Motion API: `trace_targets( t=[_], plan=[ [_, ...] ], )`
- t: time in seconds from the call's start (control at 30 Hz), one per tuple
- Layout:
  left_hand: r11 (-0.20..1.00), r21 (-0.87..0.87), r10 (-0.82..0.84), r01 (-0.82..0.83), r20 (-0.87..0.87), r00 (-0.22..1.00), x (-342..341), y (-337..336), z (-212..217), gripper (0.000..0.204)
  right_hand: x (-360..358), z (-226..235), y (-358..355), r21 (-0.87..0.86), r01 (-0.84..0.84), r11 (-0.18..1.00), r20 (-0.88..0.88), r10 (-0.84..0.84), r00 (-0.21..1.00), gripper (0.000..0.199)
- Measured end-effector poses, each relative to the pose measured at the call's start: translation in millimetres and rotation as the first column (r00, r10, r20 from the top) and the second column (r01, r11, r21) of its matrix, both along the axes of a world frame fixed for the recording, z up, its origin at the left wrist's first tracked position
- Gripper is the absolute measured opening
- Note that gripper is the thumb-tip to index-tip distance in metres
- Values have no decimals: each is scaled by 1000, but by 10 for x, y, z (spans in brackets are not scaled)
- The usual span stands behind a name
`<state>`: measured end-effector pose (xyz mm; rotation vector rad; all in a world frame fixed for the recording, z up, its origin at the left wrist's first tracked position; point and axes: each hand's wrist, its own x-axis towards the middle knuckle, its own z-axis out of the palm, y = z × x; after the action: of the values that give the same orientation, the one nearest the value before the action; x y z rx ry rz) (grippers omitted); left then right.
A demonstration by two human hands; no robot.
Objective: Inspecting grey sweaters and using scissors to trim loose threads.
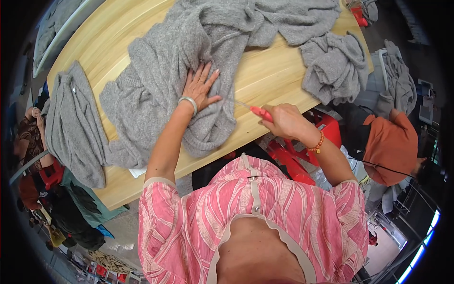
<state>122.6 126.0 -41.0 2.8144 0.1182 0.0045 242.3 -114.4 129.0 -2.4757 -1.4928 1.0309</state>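
Note:
A grey knitted garment (165, 66) lies spread in folds over the wooden table. My left hand (201, 87) presses flat on it, fingers spread, with a bangle at the wrist. To its right, my right hand (286, 120) is closed round the red handle of a thin-shafted tool (260, 112). The tool's slender metal shaft points left toward the garment's edge, close to my left thumb. Its tip is too fine to make out, so I cannot tell whether it touches the knit.
More grey knitwear lies in a bunched pile (333, 66) at the table's right and a folded piece (75, 123) over its left edge. Red plastic stools (295, 161) stand under the near edge. A person in an orange top (390, 146) is at the right, another person (35, 137) at the far left.

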Motion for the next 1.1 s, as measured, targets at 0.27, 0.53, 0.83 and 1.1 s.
trace_targets(
  t=[0.27,0.53,0.83,1.1],
  plan=[
    [1000,-6,27,-27,30,999,-327,-186,10,71,-102,-25,-158,-75,-141,987,-35,138,990,24],
    [752,-530,512,-391,97,853,123,-244,189,56,94,-80,67,182,62,981,136,-88,987,24],
    [887,-345,363,-308,108,925,166,28,-152,38,148,-6,-153,27,-8,1000,3,8,1000,24],
    [616,114,605,-780,566,560,-1328,2054,951,26,231,-295,-646,131,215,968,87,-227,970,29]
  ],
)
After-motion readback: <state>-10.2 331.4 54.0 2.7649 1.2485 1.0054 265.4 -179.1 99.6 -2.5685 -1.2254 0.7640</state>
